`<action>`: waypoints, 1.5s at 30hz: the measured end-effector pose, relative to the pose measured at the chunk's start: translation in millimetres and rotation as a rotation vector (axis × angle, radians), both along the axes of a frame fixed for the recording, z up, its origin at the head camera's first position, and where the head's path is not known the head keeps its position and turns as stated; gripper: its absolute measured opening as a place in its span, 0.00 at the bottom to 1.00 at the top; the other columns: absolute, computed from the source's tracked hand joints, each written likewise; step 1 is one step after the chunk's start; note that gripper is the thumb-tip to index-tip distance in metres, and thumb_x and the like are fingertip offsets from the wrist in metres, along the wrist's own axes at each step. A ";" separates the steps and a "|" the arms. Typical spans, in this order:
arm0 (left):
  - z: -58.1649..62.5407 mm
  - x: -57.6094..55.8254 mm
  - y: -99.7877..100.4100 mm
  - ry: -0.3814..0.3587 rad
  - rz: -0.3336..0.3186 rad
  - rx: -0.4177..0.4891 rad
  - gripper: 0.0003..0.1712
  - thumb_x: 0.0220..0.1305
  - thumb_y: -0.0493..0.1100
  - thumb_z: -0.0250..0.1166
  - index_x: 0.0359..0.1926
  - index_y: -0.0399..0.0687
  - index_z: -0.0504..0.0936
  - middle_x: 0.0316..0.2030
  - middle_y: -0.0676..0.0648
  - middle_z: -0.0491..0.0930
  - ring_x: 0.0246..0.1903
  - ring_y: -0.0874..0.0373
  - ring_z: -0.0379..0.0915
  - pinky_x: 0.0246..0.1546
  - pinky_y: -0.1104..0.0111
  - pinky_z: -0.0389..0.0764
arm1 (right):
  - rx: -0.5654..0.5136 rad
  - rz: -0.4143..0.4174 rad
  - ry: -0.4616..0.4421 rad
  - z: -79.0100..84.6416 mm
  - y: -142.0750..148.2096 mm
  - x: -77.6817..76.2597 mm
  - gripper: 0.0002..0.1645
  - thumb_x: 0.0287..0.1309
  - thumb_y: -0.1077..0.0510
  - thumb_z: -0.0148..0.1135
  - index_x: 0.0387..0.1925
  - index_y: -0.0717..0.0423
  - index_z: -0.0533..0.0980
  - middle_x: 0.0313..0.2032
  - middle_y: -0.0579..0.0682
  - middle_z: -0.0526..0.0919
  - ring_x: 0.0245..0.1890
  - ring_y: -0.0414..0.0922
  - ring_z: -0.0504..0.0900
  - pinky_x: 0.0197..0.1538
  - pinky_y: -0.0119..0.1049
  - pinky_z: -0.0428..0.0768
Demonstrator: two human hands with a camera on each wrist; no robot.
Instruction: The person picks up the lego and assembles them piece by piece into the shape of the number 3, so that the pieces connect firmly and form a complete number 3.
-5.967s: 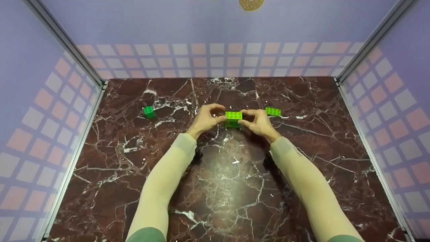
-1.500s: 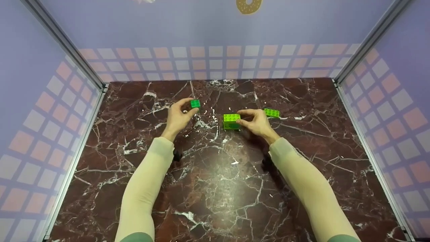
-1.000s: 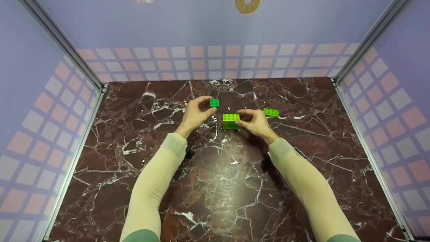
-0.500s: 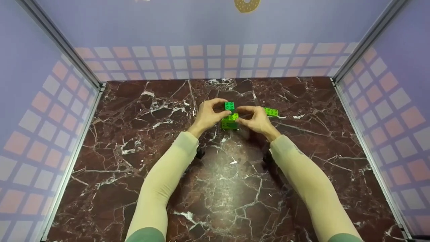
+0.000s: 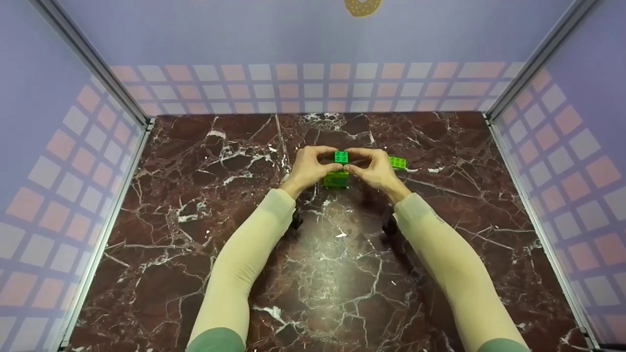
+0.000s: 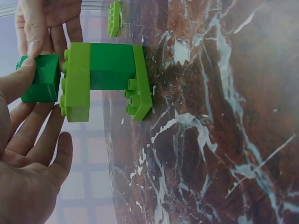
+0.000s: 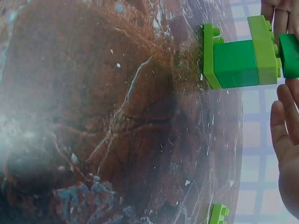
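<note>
A small dark green toy building brick [image 5: 341, 157] is held level between both hands, just above a stack. My left hand [image 5: 309, 168] pinches its left side with thumb and fingers. From the right, my right hand [image 5: 377, 168] grips the same brick by thumb and fingertips. Below, the stack has a light green brick [image 6: 78, 84] on top, a dark green block [image 6: 111, 66] in the middle and a thin light green brick [image 6: 143, 84] as its base. In both wrist views a narrow gap with bare studs shows between held brick and stack.
Another light green brick [image 5: 398, 163] lies on the dark red marbled table [image 5: 332, 274], just right of my right hand. Purple panels with a checked band [image 5: 313, 88] wall in the back and both sides.
My left hand picked up the dark green brick from the table's left side and carried it right, over the stack. My right hand left the stack's top and moved up to the brick.
</note>
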State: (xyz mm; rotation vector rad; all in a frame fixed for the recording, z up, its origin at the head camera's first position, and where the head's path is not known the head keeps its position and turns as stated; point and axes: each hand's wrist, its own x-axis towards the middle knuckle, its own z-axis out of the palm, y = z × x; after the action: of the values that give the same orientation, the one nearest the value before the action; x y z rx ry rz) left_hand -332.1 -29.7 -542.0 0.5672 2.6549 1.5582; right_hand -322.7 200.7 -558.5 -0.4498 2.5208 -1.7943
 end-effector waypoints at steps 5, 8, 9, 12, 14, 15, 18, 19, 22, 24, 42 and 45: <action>-0.4 -0.8 1.6 -0.015 -0.016 -0.013 0.25 0.66 0.44 0.83 0.62 0.44 0.92 0.60 0.42 0.93 0.62 0.45 0.90 0.72 0.54 0.85 | 0.006 -0.003 0.032 -0.4 2.0 0.5 0.23 0.66 0.68 0.78 0.62 0.65 0.88 0.56 0.68 0.93 0.50 0.66 0.94 0.49 0.30 0.93; -0.6 -1.0 2.3 -0.022 -0.023 -0.028 0.24 0.68 0.44 0.82 0.63 0.44 0.92 0.61 0.43 0.93 0.65 0.45 0.89 0.75 0.54 0.82 | 0.005 -0.005 0.030 -1.6 2.8 0.5 0.22 0.66 0.69 0.78 0.61 0.66 0.88 0.55 0.68 0.93 0.49 0.62 0.96 0.48 0.27 0.92; -0.8 -1.1 2.4 -0.025 -0.026 -0.030 0.24 0.68 0.44 0.82 0.63 0.44 0.92 0.61 0.43 0.93 0.65 0.44 0.89 0.75 0.54 0.82 | 0.006 -0.007 0.027 -2.3 3.1 0.3 0.22 0.66 0.69 0.78 0.61 0.66 0.88 0.55 0.68 0.93 0.48 0.59 0.96 0.48 0.26 0.92; -2.2 -1.4 2.8 -0.028 -0.030 -0.033 0.24 0.68 0.43 0.81 0.63 0.43 0.92 0.60 0.42 0.93 0.64 0.44 0.89 0.75 0.53 0.82 | 0.008 -0.015 0.016 -4.0 3.4 -0.2 0.22 0.66 0.68 0.79 0.60 0.66 0.88 0.56 0.68 0.93 0.45 0.51 0.96 0.48 0.25 0.91; -3.0 -1.4 3.8 -0.031 -0.032 -0.031 0.23 0.68 0.43 0.81 0.62 0.43 0.92 0.60 0.42 0.93 0.64 0.44 0.89 0.75 0.52 0.83 | 0.005 -0.020 0.009 -4.9 4.4 0.0 0.22 0.66 0.67 0.79 0.60 0.66 0.88 0.56 0.68 0.93 0.45 0.47 0.95 0.48 0.25 0.90; -3.4 -1.4 4.2 -0.032 -0.033 -0.030 0.23 0.68 0.43 0.81 0.62 0.43 0.92 0.60 0.42 0.93 0.64 0.44 0.89 0.75 0.52 0.83 | 0.001 -0.021 0.006 -5.4 4.8 0.1 0.22 0.66 0.67 0.79 0.60 0.66 0.88 0.56 0.68 0.93 0.45 0.46 0.94 0.49 0.25 0.90; -4.2 -1.1 4.5 -0.036 -0.033 -0.027 0.23 0.68 0.43 0.81 0.62 0.43 0.92 0.60 0.41 0.93 0.64 0.43 0.89 0.75 0.50 0.82 | -0.012 -0.018 -0.002 -5.2 4.8 0.7 0.23 0.65 0.68 0.79 0.61 0.67 0.88 0.57 0.68 0.92 0.46 0.48 0.94 0.49 0.26 0.91; -4.4 -0.9 4.7 -0.037 -0.034 -0.026 0.23 0.68 0.42 0.82 0.62 0.43 0.92 0.60 0.40 0.93 0.64 0.42 0.89 0.75 0.50 0.82 | -0.013 -0.017 -0.004 -5.1 4.9 1.0 0.23 0.65 0.69 0.79 0.61 0.67 0.88 0.57 0.69 0.92 0.47 0.51 0.95 0.49 0.26 0.91; -4.5 0.3 5.2 -0.046 -0.037 -0.023 0.24 0.68 0.42 0.82 0.62 0.42 0.92 0.60 0.40 0.93 0.63 0.43 0.89 0.74 0.51 0.83 | -0.009 -0.017 0.004 -5.2 5.6 1.9 0.23 0.64 0.70 0.79 0.60 0.67 0.88 0.57 0.69 0.92 0.49 0.58 0.95 0.48 0.26 0.91; -4.3 1.1 4.9 -0.049 -0.034 -0.023 0.24 0.67 0.42 0.82 0.62 0.43 0.92 0.60 0.41 0.93 0.63 0.44 0.90 0.74 0.52 0.83 | -0.007 -0.017 0.010 -5.2 5.7 2.3 0.23 0.63 0.70 0.79 0.59 0.67 0.88 0.56 0.69 0.93 0.49 0.57 0.95 0.48 0.26 0.91; -4.2 2.0 2.7 -0.033 -0.055 -0.020 0.23 0.67 0.41 0.82 0.62 0.43 0.92 0.59 0.42 0.94 0.59 0.46 0.92 0.69 0.56 0.87 | -0.052 0.017 0.057 -8.6 4.9 4.5 0.22 0.64 0.71 0.78 0.59 0.68 0.88 0.55 0.69 0.93 0.47 0.41 0.95 0.50 0.28 0.92; -5.1 2.2 2.0 -0.024 -0.058 -0.017 0.23 0.67 0.41 0.82 0.62 0.43 0.92 0.59 0.42 0.94 0.59 0.46 0.92 0.68 0.56 0.88 | -0.081 0.021 0.055 -8.5 4.1 5.0 0.22 0.63 0.71 0.79 0.58 0.69 0.88 0.54 0.70 0.93 0.46 0.39 0.95 0.51 0.29 0.93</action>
State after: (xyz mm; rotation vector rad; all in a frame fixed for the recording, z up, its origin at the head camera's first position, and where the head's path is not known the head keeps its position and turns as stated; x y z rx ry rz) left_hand -329.9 -27.7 -547.1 0.6153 2.6065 1.5164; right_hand -317.6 204.8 -567.0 -0.5328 2.4760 -1.9078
